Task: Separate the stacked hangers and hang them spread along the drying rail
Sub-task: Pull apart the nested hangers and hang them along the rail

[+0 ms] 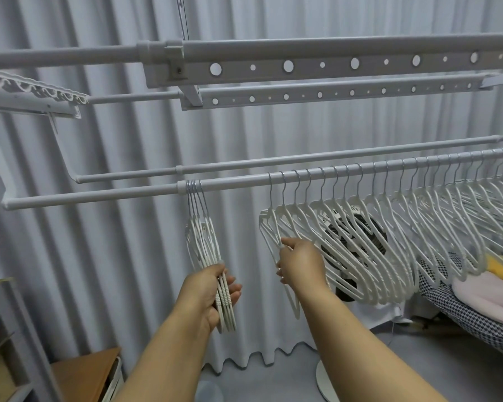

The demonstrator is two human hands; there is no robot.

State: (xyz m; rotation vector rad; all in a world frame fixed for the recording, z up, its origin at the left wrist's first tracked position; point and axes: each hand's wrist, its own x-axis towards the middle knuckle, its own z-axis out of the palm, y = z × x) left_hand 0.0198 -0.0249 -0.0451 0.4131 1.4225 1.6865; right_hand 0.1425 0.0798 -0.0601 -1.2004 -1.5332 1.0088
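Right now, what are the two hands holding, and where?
The left hand grips the bunched hangers by their lower arms. The right hand pinches the leftmost spread hanger along its sloping arm.

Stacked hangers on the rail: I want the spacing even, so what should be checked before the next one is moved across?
1. Left hand holds the stacked hangers at their lower end: ok.
2. The stack's hooks sit bunched together on the drying rail, so they are not yet separated: not ok.
3. Right hand grips the leftmost spread hanger, whose hook is on the rail: ok.
4. Bare rail between the stack and the spread row, room for more hangers: ok.
5. Spread hangers evenly spaced to the right: ok near the hands, cannot tell at the far end.
6. Whether the stacked hangers are tangled: cannot tell.
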